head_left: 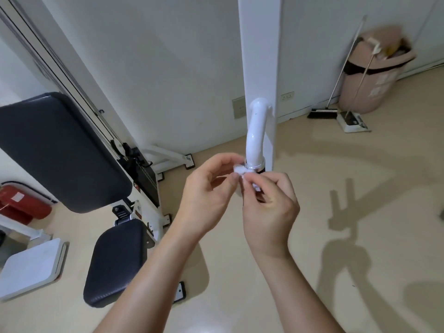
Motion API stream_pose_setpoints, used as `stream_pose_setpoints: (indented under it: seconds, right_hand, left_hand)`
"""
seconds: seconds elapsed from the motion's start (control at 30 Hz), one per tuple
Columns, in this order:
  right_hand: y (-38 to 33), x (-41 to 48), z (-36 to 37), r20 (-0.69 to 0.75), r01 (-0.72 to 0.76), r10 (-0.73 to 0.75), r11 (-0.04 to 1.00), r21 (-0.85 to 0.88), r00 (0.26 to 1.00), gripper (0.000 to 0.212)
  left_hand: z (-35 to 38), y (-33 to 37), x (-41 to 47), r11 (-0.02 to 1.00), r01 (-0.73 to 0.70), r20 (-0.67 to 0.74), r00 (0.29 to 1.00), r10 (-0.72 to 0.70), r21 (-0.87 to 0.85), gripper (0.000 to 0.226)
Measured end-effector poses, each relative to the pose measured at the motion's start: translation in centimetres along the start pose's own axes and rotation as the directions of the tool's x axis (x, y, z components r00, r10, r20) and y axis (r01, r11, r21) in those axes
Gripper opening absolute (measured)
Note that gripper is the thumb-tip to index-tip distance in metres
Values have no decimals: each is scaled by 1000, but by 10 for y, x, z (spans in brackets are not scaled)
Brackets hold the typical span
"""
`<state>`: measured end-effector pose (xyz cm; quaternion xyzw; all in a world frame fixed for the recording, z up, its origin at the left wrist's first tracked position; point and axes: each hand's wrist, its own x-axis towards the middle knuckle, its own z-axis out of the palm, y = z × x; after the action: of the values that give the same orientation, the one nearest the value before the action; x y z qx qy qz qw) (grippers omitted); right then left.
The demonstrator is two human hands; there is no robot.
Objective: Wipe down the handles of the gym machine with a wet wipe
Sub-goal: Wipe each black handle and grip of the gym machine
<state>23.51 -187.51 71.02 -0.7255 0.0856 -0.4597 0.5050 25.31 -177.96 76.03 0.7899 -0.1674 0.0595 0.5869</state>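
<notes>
A white curved machine arm (256, 133) comes off a white upright post (260, 56) and ends in a chrome collar and dark handle (257, 167), mostly hidden behind my fingers. My left hand (206, 195) and my right hand (271, 207) meet just below that collar. Both pinch a small folded white wet wipe (241, 171) between fingertips. The wipe sits right next to the handle's top; whether it touches I cannot tell.
The machine's black backrest (60, 150) and black seat (115, 263) stand at left, with its weight stack (144, 179) behind. A red extinguisher (21, 203) lies far left. A beige bin (374, 70), broom (323, 114) and dustpan (352, 121) stand by the far wall.
</notes>
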Motion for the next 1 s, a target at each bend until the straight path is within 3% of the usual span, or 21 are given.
stream_pose_setpoints:
  seconds: [0.13, 0.27, 0.33, 0.4, 0.47, 0.5, 0.6, 0.8, 1.0]
  right_hand:
    - [-4, -2, -12, 96, -194, 187, 978, 76, 978, 17]
    - [-8, 15, -31, 326, -443, 382, 886, 139, 865, 23]
    - [-12, 28, -41, 361, -438, 370, 890, 126, 856, 27]
    - [-14, 44, -47, 345, -358, 309, 930, 86, 886, 30]
    - [-14, 57, -46, 430, -345, 280, 935, 80, 858, 33]
    - [-14, 62, -45, 486, -339, 261, 938, 79, 834, 33]
    - [-16, 67, -44, 548, -267, 191, 962, 61, 814, 35]
    - [-13, 75, -44, 683, -290, 156, 953, 85, 713, 30]
    - [-12, 77, -38, 702, -256, 125, 963, 84, 701, 35]
  left_hand:
    - [18, -13, -26, 915, -237, -163, 939, 302, 325, 21]
    - [42, -23, -32, 917, -219, -245, 919, 309, 334, 20]
    - [47, -21, -28, 951, -133, -363, 903, 232, 279, 20]
    - [48, -17, -20, 998, 27, -447, 894, 3, 60, 17]
    - [45, -15, -11, 961, 176, -403, 880, -252, -215, 19]
    - [43, -16, -9, 943, 200, -383, 876, -294, -266, 20]
    - [45, -16, -15, 953, 199, -423, 862, -281, -227, 21]
    - [60, -3, -21, 926, 194, -477, 812, -337, -324, 15]
    - [61, -8, -22, 887, 227, -476, 775, -414, -402, 20]
